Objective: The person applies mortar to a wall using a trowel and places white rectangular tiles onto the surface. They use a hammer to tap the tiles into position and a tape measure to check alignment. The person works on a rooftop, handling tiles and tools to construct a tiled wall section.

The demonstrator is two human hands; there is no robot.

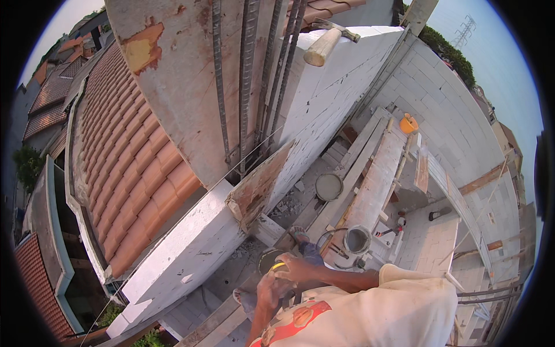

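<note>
Near us, our right hand (298, 269) pinches a small, narrow yellow object (278, 266); our left hand (267, 291) is just beside it, though we cannot tell its grip. A white block wall (185, 254) stands left.

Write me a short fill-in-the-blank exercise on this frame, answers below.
The left hand and right hand meet at a small ____ object.
The hammer on the white wall has a handle made of ____.
The large tiled roof lies on the picture's ____ side.

Missing words: yellow; wood; left.
</note>
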